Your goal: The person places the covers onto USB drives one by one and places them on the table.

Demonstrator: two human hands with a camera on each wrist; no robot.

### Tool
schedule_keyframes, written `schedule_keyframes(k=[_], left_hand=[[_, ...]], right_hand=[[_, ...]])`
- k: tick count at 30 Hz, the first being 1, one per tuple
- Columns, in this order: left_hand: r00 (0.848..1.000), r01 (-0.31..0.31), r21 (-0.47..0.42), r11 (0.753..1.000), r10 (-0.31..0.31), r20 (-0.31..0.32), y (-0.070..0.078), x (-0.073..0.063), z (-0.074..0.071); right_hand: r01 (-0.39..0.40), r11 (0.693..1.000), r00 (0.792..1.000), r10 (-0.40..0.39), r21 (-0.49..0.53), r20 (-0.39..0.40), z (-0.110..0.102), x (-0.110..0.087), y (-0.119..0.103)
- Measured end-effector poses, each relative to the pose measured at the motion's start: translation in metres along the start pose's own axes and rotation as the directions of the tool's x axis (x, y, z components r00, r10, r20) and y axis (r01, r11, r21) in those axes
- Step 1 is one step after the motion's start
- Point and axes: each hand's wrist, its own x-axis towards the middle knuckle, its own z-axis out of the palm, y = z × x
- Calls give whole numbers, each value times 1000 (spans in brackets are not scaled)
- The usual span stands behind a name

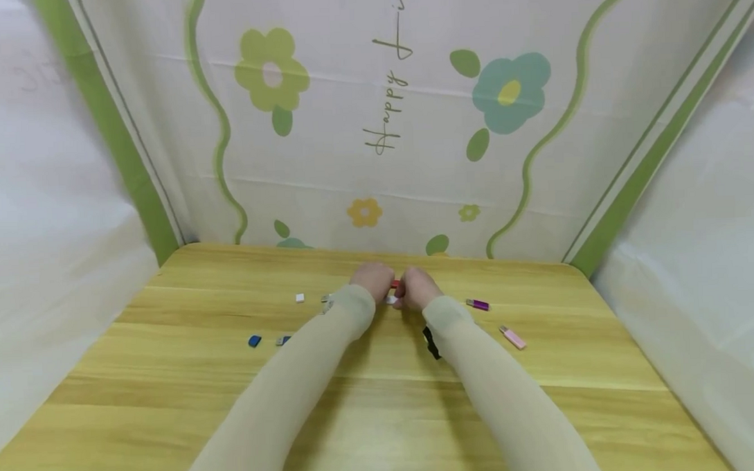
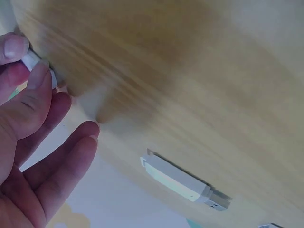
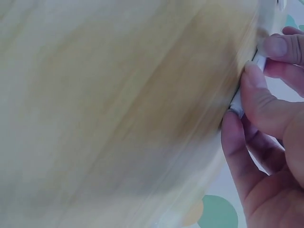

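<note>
Both hands meet near the far edge of the table, pinching a white USB stick (image 1: 390, 299) between them. My left hand (image 1: 374, 280) has thumb and forefinger on one end of it, and its other fingers spread loosely in the left wrist view. On the other end, my right hand (image 1: 418, 288) pinches with thumb and fingertips, as the right wrist view shows. Fingers cover most of the white stick (image 3: 237, 102), and both its ends are largely hidden. A red piece (image 1: 395, 284) shows just beyond, between the hands; whether it is touched I cannot tell.
Left of the hands lie a white USB stick (image 2: 175, 180), a white cap (image 1: 299, 298), a blue cap (image 1: 254, 341) and a blue USB stick (image 1: 284, 340). To the right are purple (image 1: 479, 305) and pink USB sticks (image 1: 513, 337). A black object (image 1: 431, 343) is partly under the right sleeve.
</note>
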Motion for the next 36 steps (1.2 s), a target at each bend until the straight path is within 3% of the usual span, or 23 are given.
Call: schedule_keyframes(k=[11,17,21,25,29,36], left_hand=[[999,14,-161,987,-8,38,-8,-4,9],[998,-41,-153,987,46,33,-10,-6,8],[997,-28,-166,986,39,64,-12,-9,7],[993,18,-204,979,7,119,-14,-13,1],[990,22,-223,975,9,139,-11,-16,-6],[990,-76,-197,977,98,104,15,-4,-13]], right_hand=[[12,999,999,-10,-34,43,6,-4,-2],[83,995,994,-79,-60,79,-2,-11,-3],[136,989,987,-130,-61,93,-15,-20,2],[158,985,983,-149,-76,106,-35,-27,16],[161,981,981,-147,-109,126,-53,-31,36],[126,978,988,-108,-165,113,-75,-44,76]])
